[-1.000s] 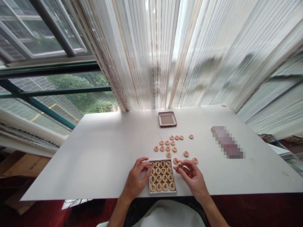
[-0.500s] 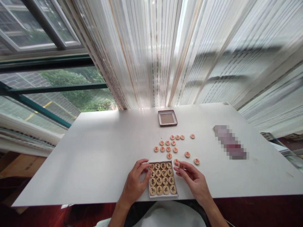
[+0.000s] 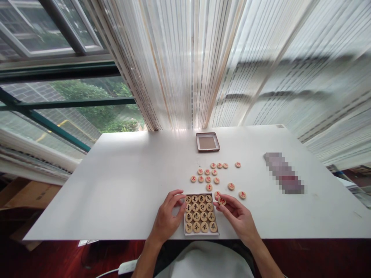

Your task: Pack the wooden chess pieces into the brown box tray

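Observation:
A shallow white box (image 3: 201, 234) near the table's front edge holds rows of Chinese chess pieces with black characters, face up. My left hand (image 3: 168, 214) is at the box's left side, thumb and fingers spread apart, their tips by its rim and upper left corner. Just right of the box, my right hand (image 3: 239, 216) pinches one Chinese chess piece (image 3: 222, 201) with a red character, its face tilted toward me. Partly behind that piece lies another red piece (image 3: 217, 194) on the table. More red-marked pieces (image 3: 208, 179) are scattered beyond the box, mostly face up.
An open box lid (image 3: 208, 150) lies farther back on the white table (image 3: 116, 185). To the right is a pixelated, purplish long object (image 3: 284, 173). Striped curtains (image 3: 179, 69) hang behind the table, with a window at the left. A cardboard box (image 3: 34, 195) stands at lower left.
The piece in my right hand has turned so that its red face now shows. My left hand stays by the box. The whole view has shifted slightly.

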Tool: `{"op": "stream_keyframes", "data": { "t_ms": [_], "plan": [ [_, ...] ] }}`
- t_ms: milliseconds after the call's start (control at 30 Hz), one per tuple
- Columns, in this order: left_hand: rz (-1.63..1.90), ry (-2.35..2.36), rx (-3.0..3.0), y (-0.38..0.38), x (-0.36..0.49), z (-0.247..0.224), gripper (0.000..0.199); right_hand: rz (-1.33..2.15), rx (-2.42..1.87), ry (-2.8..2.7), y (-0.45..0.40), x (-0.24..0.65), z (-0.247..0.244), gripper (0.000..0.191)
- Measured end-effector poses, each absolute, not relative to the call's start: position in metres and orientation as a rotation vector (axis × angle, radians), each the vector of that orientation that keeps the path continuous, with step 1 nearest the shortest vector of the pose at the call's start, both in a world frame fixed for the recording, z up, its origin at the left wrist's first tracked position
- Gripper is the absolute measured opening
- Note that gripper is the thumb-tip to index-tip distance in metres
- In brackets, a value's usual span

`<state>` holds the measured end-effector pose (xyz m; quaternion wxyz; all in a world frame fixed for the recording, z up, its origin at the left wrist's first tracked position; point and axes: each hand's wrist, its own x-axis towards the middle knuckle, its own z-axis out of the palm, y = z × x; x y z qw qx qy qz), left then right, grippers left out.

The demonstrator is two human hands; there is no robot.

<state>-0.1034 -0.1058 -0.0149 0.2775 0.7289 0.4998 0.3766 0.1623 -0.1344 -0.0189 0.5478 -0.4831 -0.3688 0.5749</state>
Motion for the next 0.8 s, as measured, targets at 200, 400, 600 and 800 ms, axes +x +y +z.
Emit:
{"op": "stream_keyframes", "data": {
  "t_ms": [200, 400, 600, 800],
  "plan": [
    [1.041, 1.335, 1.921, -0.107, -0.102, -0.01, 0.018, 1.377, -1.19, -0.951, -0.135, 0.165, -0.021, 0.046],
    [1.081, 1.341, 1.934, -0.108, -0.095, -0.004, 0.017, 1.297, -1.184, -1.099, -0.133, 0.165, -0.017, 0.037],
    [1.043, 1.206, 2.01, -0.113, -0.075, 0.019, 0.018, 1.275, -1.14, -1.253, -0.132, 0.154, 0.004, 0.033],
    [1.001, 1.165, 1.884, -0.118, -0.052, 0.036, 0.018, 1.279, -1.083, -1.326, -0.134, 0.138, 0.02, 0.032]
  ]
}}
